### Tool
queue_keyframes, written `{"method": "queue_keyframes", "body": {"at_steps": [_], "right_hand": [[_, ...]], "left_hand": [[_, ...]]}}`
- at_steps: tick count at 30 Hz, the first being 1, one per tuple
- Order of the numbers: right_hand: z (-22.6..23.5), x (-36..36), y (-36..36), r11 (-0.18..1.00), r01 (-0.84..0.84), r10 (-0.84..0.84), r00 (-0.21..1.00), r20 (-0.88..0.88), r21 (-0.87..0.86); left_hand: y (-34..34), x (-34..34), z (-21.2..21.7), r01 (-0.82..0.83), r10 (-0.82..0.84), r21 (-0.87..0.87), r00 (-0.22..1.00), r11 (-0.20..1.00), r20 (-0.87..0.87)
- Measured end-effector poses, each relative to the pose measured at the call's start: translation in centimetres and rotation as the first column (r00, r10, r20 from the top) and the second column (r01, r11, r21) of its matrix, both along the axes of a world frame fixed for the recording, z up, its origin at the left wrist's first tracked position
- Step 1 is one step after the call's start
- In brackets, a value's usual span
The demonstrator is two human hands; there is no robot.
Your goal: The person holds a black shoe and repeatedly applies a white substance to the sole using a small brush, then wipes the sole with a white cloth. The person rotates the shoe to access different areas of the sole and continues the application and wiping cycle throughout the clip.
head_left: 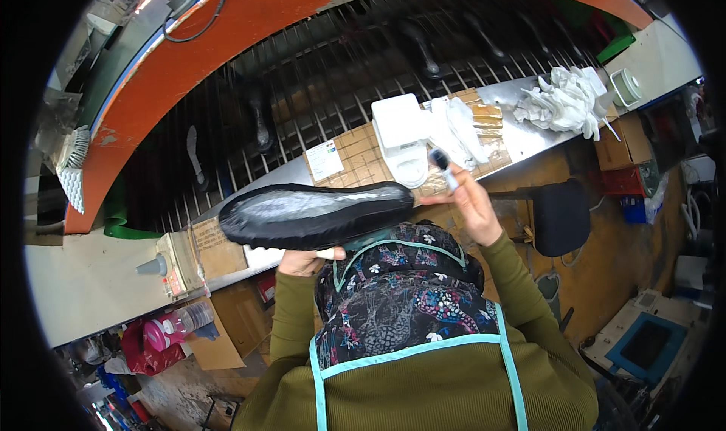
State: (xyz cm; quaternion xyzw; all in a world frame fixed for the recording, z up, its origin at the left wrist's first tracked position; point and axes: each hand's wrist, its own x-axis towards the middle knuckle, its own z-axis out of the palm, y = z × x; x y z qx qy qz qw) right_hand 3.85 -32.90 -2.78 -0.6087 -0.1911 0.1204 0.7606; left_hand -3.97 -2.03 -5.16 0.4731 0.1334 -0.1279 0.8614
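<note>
Fingers of the right hand pinch 1 brush, dark bristles up, pale handle within the grip; index finger extended left, its tip just beside the right end of the shoe. Contact at that tip: cannot tell. Left hand holds the shoe from below and from the near side, thumb along the lower edge; remaining fingers mostly hidden, so their spread cannot be told.

Position of shoe: in front of the apron, lying lengthwise left to right, partly covering the near bench edge in this view. Surface black; upward face carries a long whitish, glossy streak.

Bench, beyond the shoe: cardboard with 1 white label. On it, 1 white tub and white cloth, side by side. Further right, 1 heap of crumpled white cloths.

Behind: parallel rods bearing several dark sole-shaped pieces, under 1 orange arch. Right, below bench level: 1 black stool.
</note>
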Motion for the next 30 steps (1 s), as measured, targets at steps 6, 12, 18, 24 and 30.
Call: {"method": "queue_keyframes", "body": {"at_steps": [6,12,18,24,30], "right_hand": [[-6.3,1.3,-4.5,0.484,0.46,-0.176,0.884,0.432,-0.744],[-11.3,3.5,-1.8,0.229,0.632,-0.038,0.766,0.642,-0.741],[-12.0,5.1,-1.1,0.193,0.699,0.085,0.688,0.721,-0.689],[-11.7,4.8,-2.0,0.276,0.535,-0.083,0.841,0.534,-0.799],[-14.0,4.8,-4.6,0.866,-0.045,-0.216,0.864,-0.454,-0.498]], "left_hand": [[4.3,0.2,1.6,-0.518,0.314,0.264,0.774,0.814,0.551],[3.6,3.5,6.2,0.294,0.145,-0.339,0.527,0.893,0.838],[2.9,0.4,4.3,0.114,0.211,-0.464,0.779,0.878,0.591],[4.2,0.0,1.7,0.219,0.069,-0.513,0.872,0.83,0.485],[1.3,-0.4,2.2,-0.42,0.455,-0.196,0.869,0.886,0.196]]}}
